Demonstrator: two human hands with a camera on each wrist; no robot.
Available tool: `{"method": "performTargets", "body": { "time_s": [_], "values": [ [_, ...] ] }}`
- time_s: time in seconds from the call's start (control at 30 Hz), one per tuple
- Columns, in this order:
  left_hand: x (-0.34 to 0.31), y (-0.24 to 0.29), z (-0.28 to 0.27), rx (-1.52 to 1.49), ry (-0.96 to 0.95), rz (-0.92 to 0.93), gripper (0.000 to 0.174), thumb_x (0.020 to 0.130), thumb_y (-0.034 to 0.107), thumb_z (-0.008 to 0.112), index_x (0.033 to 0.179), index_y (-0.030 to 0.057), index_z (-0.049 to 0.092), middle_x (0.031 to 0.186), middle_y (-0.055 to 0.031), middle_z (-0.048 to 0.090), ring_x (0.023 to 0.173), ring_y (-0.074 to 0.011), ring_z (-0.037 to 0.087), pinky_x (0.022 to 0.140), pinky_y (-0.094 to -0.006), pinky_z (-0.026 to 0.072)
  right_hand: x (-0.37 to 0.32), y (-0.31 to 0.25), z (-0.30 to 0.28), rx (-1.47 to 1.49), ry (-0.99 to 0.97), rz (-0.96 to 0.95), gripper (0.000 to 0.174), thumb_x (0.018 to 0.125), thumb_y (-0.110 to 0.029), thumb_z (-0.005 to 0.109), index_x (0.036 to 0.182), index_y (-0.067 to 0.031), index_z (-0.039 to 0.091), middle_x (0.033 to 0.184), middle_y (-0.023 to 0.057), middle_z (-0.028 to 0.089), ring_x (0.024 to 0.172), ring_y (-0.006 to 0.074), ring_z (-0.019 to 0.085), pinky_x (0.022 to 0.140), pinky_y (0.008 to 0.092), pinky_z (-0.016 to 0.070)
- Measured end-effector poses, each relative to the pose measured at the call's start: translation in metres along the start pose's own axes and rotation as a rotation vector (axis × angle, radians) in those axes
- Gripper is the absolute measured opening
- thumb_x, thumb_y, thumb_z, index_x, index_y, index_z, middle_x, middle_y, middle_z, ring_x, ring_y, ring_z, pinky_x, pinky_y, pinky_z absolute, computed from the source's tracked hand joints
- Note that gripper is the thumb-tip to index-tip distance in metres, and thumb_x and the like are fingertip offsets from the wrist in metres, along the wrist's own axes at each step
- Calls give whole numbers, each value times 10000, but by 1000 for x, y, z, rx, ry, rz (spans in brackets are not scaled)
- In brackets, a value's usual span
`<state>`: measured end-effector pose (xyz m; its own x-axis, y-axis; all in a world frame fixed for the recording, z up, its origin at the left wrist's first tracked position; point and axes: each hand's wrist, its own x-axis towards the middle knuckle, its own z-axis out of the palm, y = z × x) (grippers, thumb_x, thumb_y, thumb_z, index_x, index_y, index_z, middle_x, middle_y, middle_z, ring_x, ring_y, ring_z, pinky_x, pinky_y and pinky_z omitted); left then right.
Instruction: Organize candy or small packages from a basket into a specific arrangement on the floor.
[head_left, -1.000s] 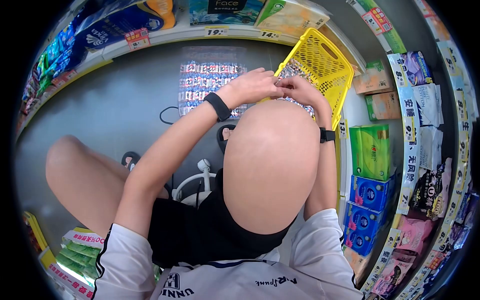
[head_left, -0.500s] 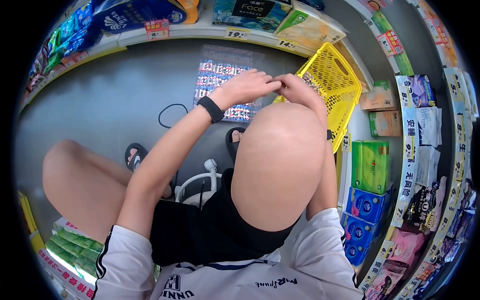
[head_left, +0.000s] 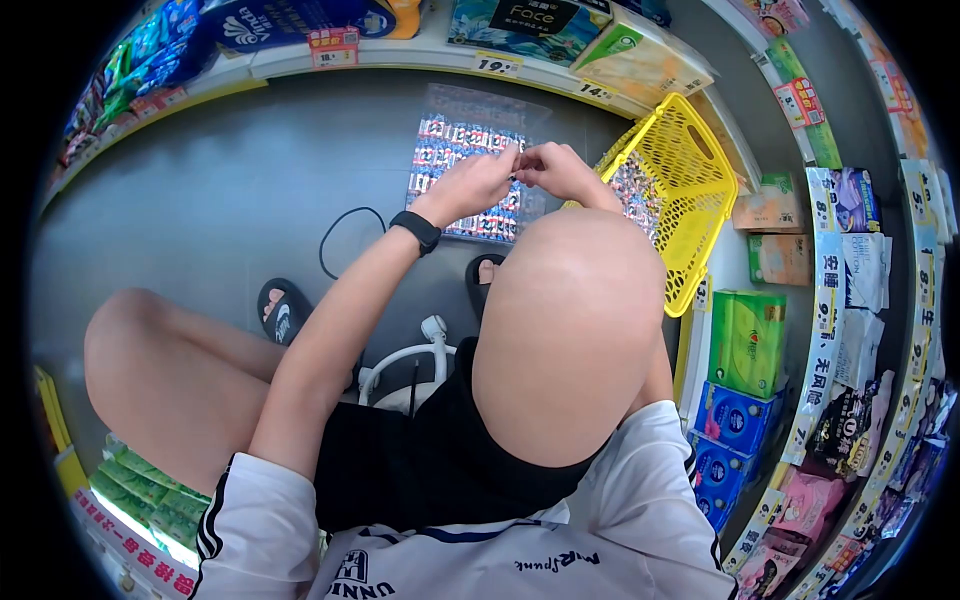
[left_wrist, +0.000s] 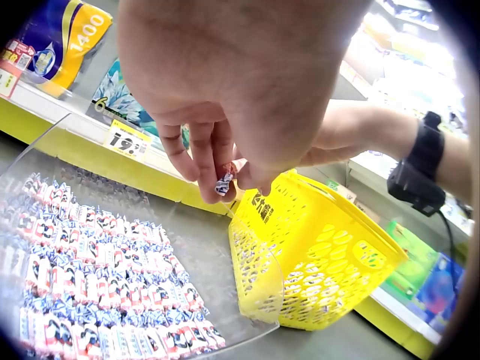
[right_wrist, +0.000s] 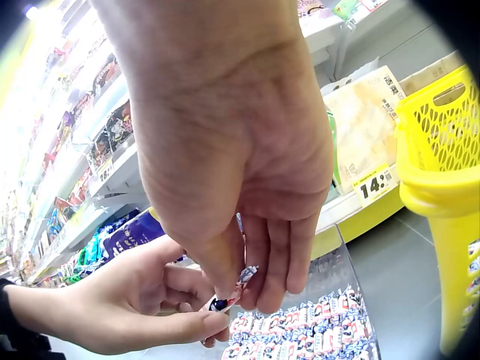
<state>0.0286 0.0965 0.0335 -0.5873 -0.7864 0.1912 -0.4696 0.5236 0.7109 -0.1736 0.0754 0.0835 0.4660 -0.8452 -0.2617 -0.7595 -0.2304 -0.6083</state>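
Observation:
Above the right side of the clear box (head_left: pixel 470 102), my left hand (head_left: pixel 470 187) and right hand (head_left: pixel 562 174) meet at the fingertips. They pinch a small wrapped candy (right_wrist: pixel 245 279) between them; its wrapper is white, red and blue. In the left wrist view, the left hand (left_wrist: pixel 232 90) holds the candy (left_wrist: pixel 224 182) with thumb and fingertips, partly covering the right hand. In the right wrist view, the right hand (right_wrist: pixel 225 150) has thumb and fingers at one end of it. Rows of similar candies (left_wrist: pixel 97 277) lie in the box.
A yellow basket (head_left: pixel 690 205) holding many small wrapped pieces stands right of the box, against the shelf. Shelves with tissue packs (head_left: pixel 748 340) curve round the front and right. A black cord loop (head_left: pixel 328 240) lies on the floor, and a white stool (head_left: pixel 435 340) is between the legs.
Both hands have moved left, from the basket's near edge to above the right side of the box, staying together. The head view has shifted, so the basket appears lower and farther right.

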Motion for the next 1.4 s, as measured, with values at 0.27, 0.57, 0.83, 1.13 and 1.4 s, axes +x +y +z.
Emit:
{"method": "performTargets", "body": {
  "time_s": [0.27, 0.57, 0.83, 1.13, 1.4],
  "values": [
    [-6, -13, 7, -71, 200, -78, 295, 950, 68, 549, 1220, -27, 477, 877, -301, 676, 857, -503, 656, 735, -589, 519, 28, 0, 17, 8, 126, 109, 275, 897, -146, 725, 1143, -25, 744, 893, 147, 760, 825, 242, 747, 789, 366, 567],
    [-12, -38, 23, -77, 353, -250, 246, 948, 60, 579, 1159, -66, 588, 850, -306, 679, 852, -474, 677, 771, -546, 518, 59, -3, 57, 38, 327, 182, 361, 864, -210, 784, 1153, -13, 697, 883, 141, 769, 820, 234, 765, 749, 352, 587],
    [-7, -59, 30, -116, 299, -399, 243, 949, 63, 554, 1128, -99, 577, 869, -330, 677, 880, -499, 676, 786, -575, 533, 81, 0, 78, 191, 354, 214, 343, 844, -177, 785, 1135, -31, 680, 851, 170, 764, 848, 303, 759, 794, 399, 583],
    [-1, -73, 37, 95, 156, -500, 361, 855, 2, 578, 1187, -137, 555, 1309, -372, 552, 1154, -494, 596, 979, -509, 518, 143, 51, 116, 243, 396, 354, 390, 836, -178, 796, 1160, -8, 661, 841, 152, 759, 780, 266, 759, 734, 386, 587],
    [1, -98, 58, 482, 53, -531, 843, 743, 164, 823, 1421, -149, 432, 1561, -311, 352, 1463, -414, 370, 1113, -425, 471, 187, 66, 139, 149, 492, 399, 377, 854, -169, 770, 1158, 40, 692, 831, 158, 773, 768, 246, 771, 742, 360, 592]
  ]
}}
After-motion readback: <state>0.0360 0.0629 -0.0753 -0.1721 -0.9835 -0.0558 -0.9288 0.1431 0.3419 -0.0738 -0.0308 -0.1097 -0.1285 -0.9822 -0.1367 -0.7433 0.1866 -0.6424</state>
